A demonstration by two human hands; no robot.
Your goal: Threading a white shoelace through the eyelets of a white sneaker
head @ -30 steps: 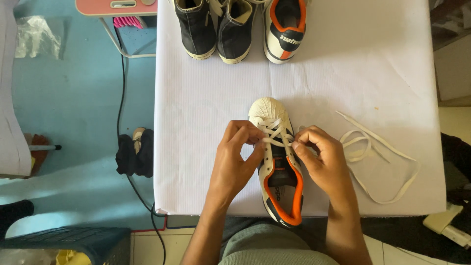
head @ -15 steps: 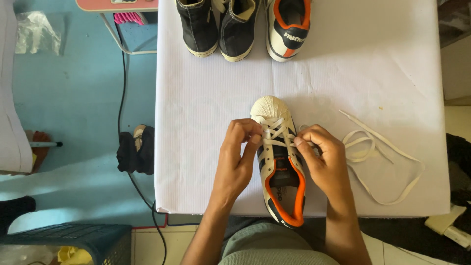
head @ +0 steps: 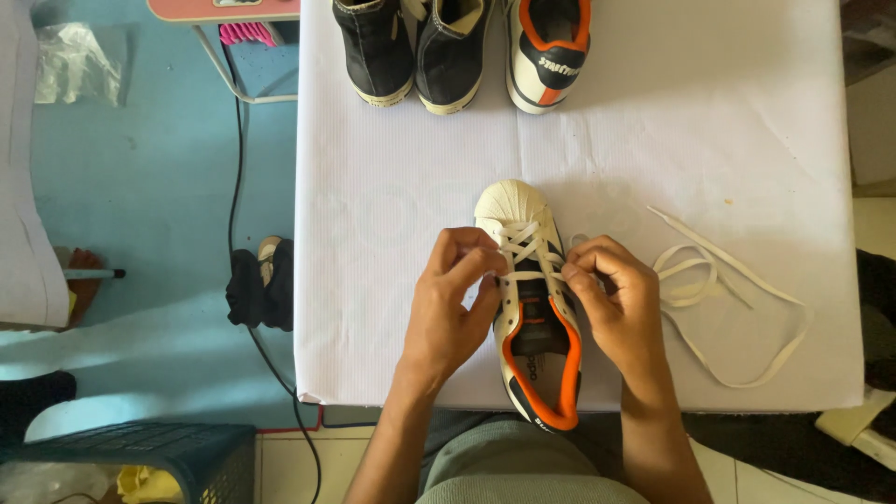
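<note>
Left hand: fingers curled together, tips pinched on the white lace at the left row of eyelets of the sneaker. The palm rests against the sneaker's left side.

Sneaker: white with an orange lining and a ribbed toe cap, lying between the two hands on the white table, toe pointing away from the person, heel at the near table edge. The lace is crossed through the front eyelets only.

Right hand: fingers closed, tips pinching the lace at the right row of eyelets, knuckles touching the sneaker's right side.

Right of the right hand: a loose lace lies in loops on the table, just beside the hand.

Beyond both hands, at the far table edge, well apart: two dark shoes and a second white and orange sneaker, side by side.

Left of the left hand, off the table: a black cable on the blue floor and a dark basket nearer the person.
</note>
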